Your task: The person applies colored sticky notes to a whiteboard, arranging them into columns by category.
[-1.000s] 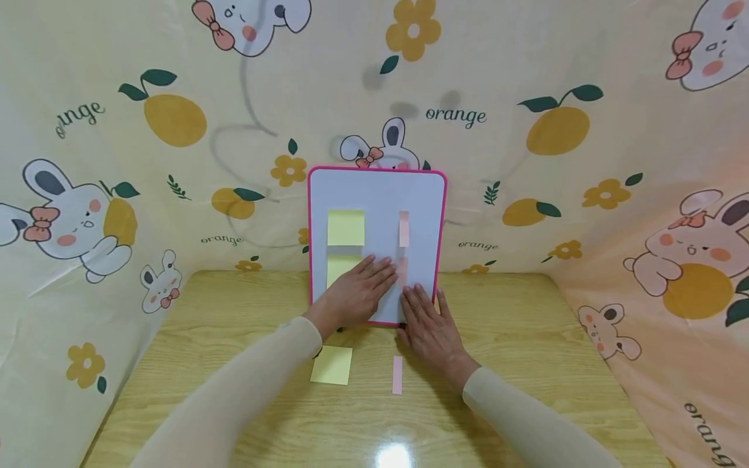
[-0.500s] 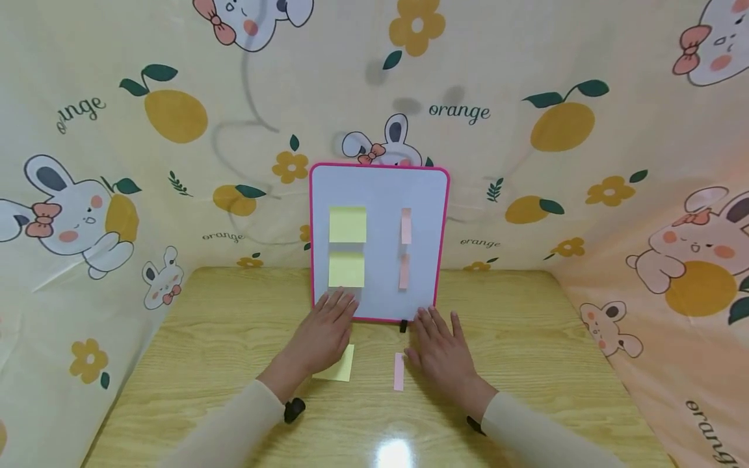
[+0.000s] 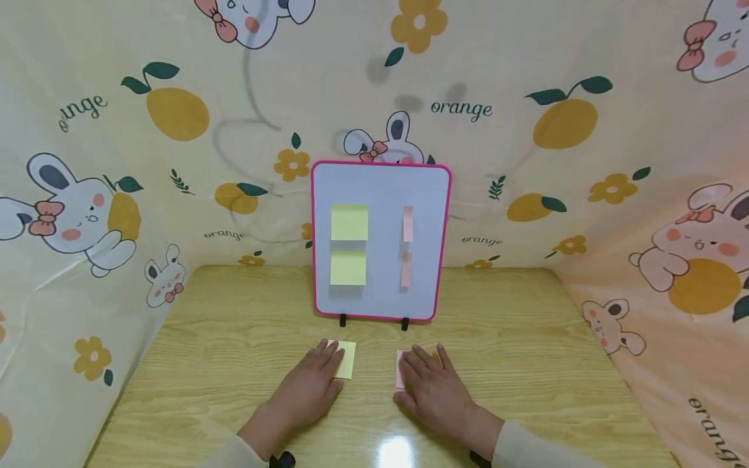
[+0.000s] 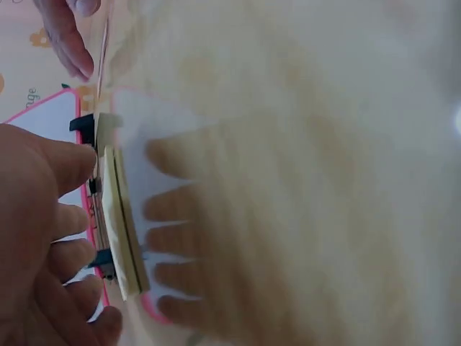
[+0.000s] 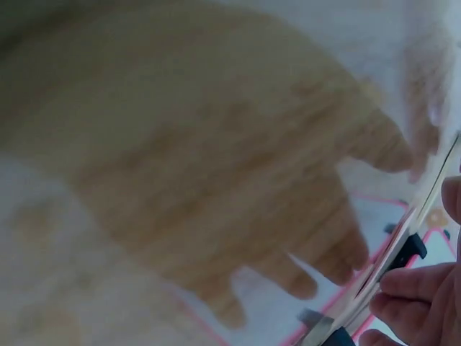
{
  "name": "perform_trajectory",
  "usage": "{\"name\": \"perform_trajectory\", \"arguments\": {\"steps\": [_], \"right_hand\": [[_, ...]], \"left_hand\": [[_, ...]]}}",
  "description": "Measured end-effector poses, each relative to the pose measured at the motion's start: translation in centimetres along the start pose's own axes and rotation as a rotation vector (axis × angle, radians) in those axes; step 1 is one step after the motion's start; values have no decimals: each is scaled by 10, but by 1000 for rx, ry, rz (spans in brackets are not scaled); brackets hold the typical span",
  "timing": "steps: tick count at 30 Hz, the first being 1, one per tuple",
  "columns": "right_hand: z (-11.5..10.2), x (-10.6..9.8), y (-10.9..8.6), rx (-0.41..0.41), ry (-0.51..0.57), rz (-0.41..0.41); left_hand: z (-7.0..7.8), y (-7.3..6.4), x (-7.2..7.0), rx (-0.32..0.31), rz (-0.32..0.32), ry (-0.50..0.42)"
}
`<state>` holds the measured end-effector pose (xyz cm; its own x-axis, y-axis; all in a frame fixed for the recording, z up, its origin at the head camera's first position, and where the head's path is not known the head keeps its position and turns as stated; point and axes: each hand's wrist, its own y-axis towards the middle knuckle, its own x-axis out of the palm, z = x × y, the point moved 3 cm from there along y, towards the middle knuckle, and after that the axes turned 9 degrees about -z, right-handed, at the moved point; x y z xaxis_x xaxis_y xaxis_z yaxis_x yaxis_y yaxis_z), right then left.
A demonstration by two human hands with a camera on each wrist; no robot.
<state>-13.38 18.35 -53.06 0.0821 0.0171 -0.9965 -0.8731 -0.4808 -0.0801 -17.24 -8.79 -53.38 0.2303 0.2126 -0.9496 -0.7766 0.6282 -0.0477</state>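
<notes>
On the wood-grain table my left hand [image 3: 304, 390] is over the left part of a yellow sticky note pad [image 3: 348, 359], its fingers extended. The left wrist view shows the pad [image 4: 124, 223] edge-on as a thin stack beside those fingers; whether they touch it I cannot tell. My right hand [image 3: 439, 393], fingers spread, covers the right side of a narrow pink sticky note strip [image 3: 400, 369]. Behind the hands a pink-framed whiteboard [image 3: 383, 185] leans back. It bears two yellow notes [image 3: 349, 222] on the left and two narrow pink notes [image 3: 407, 224] on the right.
Two black feet [image 3: 405, 324] hold the board's lower edge. A patterned cloth [image 3: 480, 39] with rabbits and oranges hangs behind and at both sides of the table [image 3: 234, 325]. Light glares on the table near the front.
Both hands have moved from the board toward the person. The left came off its lower notes and down to the yellow pad; the right left its lower right corner for the pink strip.
</notes>
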Motion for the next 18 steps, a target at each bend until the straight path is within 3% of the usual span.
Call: {"name": "perform_trajectory", "arguments": {"steps": [5, 18], "right_hand": [[1, 1, 2, -10, 25, -44], [9, 1, 17, -36, 0, -69]], "left_hand": [[5, -3, 9, -16, -65, -6], [24, 5, 14, -48, -74, -1]]}}
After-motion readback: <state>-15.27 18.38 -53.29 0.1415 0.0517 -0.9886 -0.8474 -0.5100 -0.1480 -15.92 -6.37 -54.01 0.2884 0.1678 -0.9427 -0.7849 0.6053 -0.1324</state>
